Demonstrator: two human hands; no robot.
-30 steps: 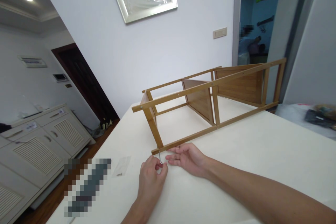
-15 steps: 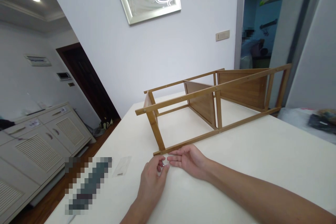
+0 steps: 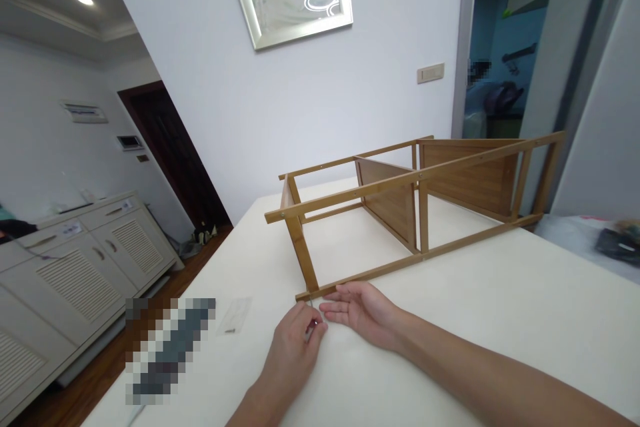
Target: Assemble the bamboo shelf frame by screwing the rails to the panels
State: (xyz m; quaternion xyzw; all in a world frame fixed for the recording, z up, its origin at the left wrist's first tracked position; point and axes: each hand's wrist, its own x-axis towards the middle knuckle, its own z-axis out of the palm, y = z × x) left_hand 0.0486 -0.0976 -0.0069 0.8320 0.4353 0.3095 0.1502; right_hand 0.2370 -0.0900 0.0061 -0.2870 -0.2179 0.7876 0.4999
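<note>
A wooden shelf rack (image 3: 420, 220) lies on its side on the white table (image 3: 450, 333), its near end pointing left. My left hand (image 3: 295, 340) is closed in a pinch around a small thin metal rod (image 3: 311, 302), which looks like a hex key. Its tip reaches the end of the rack's lower rail, by the crossbar joint; the rest is hidden in my fingers. Beside it, my right hand (image 3: 367, 313) is open, palm turned to the left, fingers stretched out. Its upper fingers rest against the lower rail.
A clear plastic bag (image 3: 235, 315) with a small screw (image 3: 230, 331) lies left of my hands. Nearer the table's left edge is a blurred-out dark object (image 3: 175, 350). A white cabinet (image 3: 100, 253) stands at the left. Bags (image 3: 617, 243) sit beyond the right end, and a person is in the doorway.
My left hand has drawn slightly back towards me, so that more of the metal rod shows. My right hand stays by the rail. The view has shifted a little.
</note>
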